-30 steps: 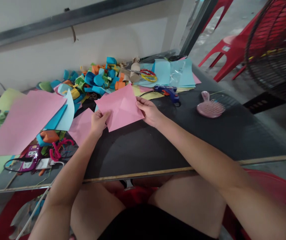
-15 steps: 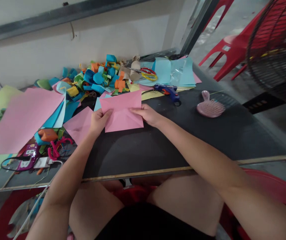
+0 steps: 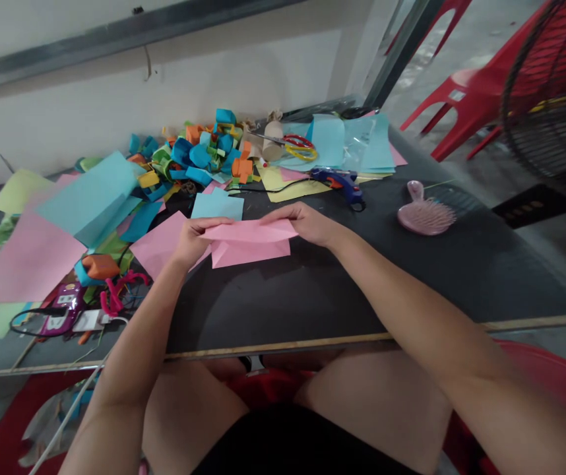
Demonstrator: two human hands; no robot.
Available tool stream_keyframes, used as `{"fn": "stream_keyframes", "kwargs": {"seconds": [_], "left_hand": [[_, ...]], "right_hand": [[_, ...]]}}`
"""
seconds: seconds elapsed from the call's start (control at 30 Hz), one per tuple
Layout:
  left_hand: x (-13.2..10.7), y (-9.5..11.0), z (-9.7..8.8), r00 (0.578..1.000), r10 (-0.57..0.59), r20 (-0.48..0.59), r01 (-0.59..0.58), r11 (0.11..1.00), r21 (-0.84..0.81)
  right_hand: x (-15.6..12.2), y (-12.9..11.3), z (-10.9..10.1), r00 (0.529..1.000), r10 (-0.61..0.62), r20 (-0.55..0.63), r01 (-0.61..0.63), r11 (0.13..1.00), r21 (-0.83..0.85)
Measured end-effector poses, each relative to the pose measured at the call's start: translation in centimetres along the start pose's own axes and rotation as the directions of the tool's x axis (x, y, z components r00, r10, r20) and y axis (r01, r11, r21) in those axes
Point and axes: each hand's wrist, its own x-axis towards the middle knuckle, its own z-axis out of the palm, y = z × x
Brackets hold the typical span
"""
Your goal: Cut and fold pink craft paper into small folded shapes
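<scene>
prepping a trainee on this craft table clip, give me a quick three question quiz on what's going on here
1. True or false: the left hand and the right hand both grip the pink paper.
2. Which lies nearest the right hand? A pink hairbrush, B blue glue gun, C scissors.
3. Fill in: the small sheet on the table just behind the pink paper is ____.

Key: 1 true; 2 B; 3 light blue.

Bare forearms, left hand (image 3: 191, 239) and right hand (image 3: 310, 224) bare, bare thighs — black garment (image 3: 287, 442) (kind unclear)
</scene>
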Motion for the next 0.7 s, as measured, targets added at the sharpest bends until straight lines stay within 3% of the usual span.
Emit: {"fn": "stream_keyframes", "kwargs": {"seconds": [0.07, 0.13, 0.27, 0.4, 0.53, 0.6, 0.7], "left_hand": [[-0.1, 0.3, 0.0, 0.997, -0.035, 0.074, 0.039, 0.997, -0.061], [-0.2, 0.8, 0.0, 0.980, -0.078, 0.184, 0.102, 0.987, -0.124], [-0.3, 1.4, 0.3, 0.943, -0.128, 0.306, 0.187, 0.968, -0.169], [-0.4, 1.3, 0.8, 0.930, -0.113, 0.351, 0.177, 0.972, -0.157], [-0.5, 0.7, 1.6, 0.891, -0.108, 0.441, 0.182, 0.975, -0.129], [-0.3, 0.3, 1.9, 0.915, -0.111, 0.389, 0.197, 0.962, -0.189], [0.2, -0.6, 1.6, 0.954, -0.224, 0.197, 0.282, 0.895, -0.346]], "right_hand": [[-0.2, 0.0, -0.6, 0.999, 0.020, 0.041, -0.021, 0.999, 0.024], [-0.5, -0.1, -1.4, 0.983, 0.083, 0.162, -0.092, 0.994, 0.052], [-1.1, -0.6, -2.2, 0.895, 0.167, 0.413, -0.254, 0.953, 0.165], [-0.7, -0.8, -0.9, 0.909, 0.282, 0.309, -0.353, 0.912, 0.208], [-0.4, -1.0, 2.1, 0.858, 0.410, 0.309, -0.407, 0.910, -0.079], [-0.5, -1.0, 3.5, 0.870, 0.411, 0.272, -0.403, 0.911, -0.086], [-0.4, -0.8, 4.7, 0.945, 0.326, 0.024, -0.327, 0.941, 0.084]]}}
